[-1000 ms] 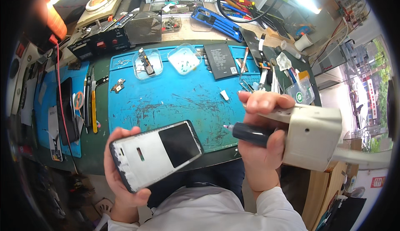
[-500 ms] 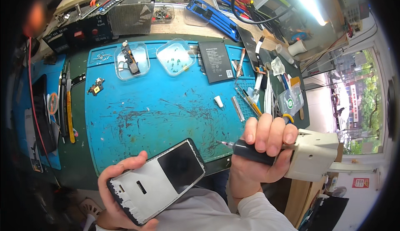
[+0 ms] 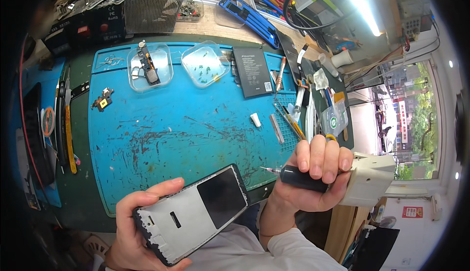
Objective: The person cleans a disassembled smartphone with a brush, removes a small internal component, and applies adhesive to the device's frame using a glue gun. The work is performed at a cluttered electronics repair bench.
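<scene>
My left hand grips a phone frame by its lower end, thumb and fingers along opposite edges. The frame is tilted, with a pale metal face, a dark rectangle at its upper part and black residue along the rim. My right hand is closed around a glue dispenser, whose black syringe barrel ends in a thin needle and whose cream body sticks out to the right. The needle tip points left, just apart from the frame's upper right corner.
A blue work mat covers the bench. On it lie a black battery, a clear tray with a phone part, a tray of tiny screws, a small board and a white cap. Tweezers and tools crowd the right side.
The view has shifted a little, and the mat sits farther left in it. The phone frame and dispenser have moved slightly right over the mat; the needle is a bit nearer the frame. Both grips are unchanged.
</scene>
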A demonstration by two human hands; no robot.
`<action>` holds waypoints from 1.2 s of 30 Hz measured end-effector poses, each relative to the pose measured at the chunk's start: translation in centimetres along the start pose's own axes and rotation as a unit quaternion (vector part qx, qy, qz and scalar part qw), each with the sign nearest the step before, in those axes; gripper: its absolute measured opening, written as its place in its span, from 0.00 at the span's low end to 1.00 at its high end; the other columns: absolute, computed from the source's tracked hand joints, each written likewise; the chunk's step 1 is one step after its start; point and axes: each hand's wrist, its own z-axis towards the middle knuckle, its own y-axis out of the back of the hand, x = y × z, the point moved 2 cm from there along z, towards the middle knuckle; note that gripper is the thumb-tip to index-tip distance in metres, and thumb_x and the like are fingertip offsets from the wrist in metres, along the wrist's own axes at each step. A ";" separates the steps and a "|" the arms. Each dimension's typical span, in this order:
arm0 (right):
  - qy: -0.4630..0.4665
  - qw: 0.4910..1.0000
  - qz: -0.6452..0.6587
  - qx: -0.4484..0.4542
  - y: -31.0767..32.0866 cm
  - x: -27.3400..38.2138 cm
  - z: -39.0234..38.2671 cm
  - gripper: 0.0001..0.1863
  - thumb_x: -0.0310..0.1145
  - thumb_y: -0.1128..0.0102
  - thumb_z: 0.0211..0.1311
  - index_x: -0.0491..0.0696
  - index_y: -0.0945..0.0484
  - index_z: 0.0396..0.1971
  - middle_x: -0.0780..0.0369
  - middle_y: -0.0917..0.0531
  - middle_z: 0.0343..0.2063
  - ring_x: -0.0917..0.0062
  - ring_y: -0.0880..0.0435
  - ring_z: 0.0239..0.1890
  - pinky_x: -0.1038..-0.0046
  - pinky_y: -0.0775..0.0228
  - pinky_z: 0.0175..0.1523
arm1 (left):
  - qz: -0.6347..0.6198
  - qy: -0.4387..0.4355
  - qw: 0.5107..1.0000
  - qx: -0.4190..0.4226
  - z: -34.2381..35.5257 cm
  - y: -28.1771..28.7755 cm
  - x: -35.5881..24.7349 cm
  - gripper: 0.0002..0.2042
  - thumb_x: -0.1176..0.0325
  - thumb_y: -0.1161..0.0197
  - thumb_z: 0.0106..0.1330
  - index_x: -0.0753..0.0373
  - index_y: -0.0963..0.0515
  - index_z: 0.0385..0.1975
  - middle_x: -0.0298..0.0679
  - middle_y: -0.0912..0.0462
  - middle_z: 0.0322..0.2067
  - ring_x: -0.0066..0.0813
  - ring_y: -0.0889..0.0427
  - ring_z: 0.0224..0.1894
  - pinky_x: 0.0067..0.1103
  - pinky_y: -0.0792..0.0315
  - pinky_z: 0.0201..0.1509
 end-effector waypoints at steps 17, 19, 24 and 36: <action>-0.015 1.000 -0.018 0.019 -0.2 -0.2 0.0 0.05 0.34 0.45 0.69 0.50 0.28 0.38 0.70 0.27 0.25 0.80 0.29 0.31 0.75 0.32 0.36 | 0.044 -0.023 0.999 -0.001 -0.3 0.3 0.3 0.51 0.64 0.17 0.42 0.65 0.48 0.64 0.60 0.32 0.59 0.48 0.32 0.65 0.40 0.37 0.68; -0.016 1.000 -0.015 0.021 -0.2 -0.4 0.0 0.05 0.34 0.45 0.69 0.49 0.28 0.38 0.70 0.27 0.25 0.80 0.29 0.31 0.75 0.32 0.36 | 0.052 -0.023 0.998 0.004 -0.3 0.4 0.2 0.51 0.64 0.17 0.42 0.65 0.48 0.63 0.60 0.32 0.59 0.48 0.32 0.64 0.40 0.36 0.67; -0.020 0.999 -0.016 0.020 -0.3 -0.3 0.0 0.05 0.34 0.45 0.69 0.49 0.28 0.38 0.70 0.27 0.25 0.80 0.29 0.31 0.75 0.32 0.37 | 0.049 -0.036 0.998 0.032 0.4 0.4 0.1 0.50 0.64 0.17 0.42 0.65 0.47 0.63 0.60 0.32 0.59 0.47 0.31 0.64 0.39 0.36 0.67; -0.027 0.999 -0.021 0.028 -0.4 -0.6 -0.1 0.05 0.33 0.46 0.68 0.49 0.28 0.40 0.70 0.28 0.26 0.80 0.29 0.32 0.74 0.32 0.37 | 0.027 -0.020 0.999 -0.009 -0.2 0.1 0.3 0.50 0.63 0.17 0.42 0.65 0.47 0.62 0.59 0.32 0.59 0.46 0.31 0.64 0.39 0.36 0.67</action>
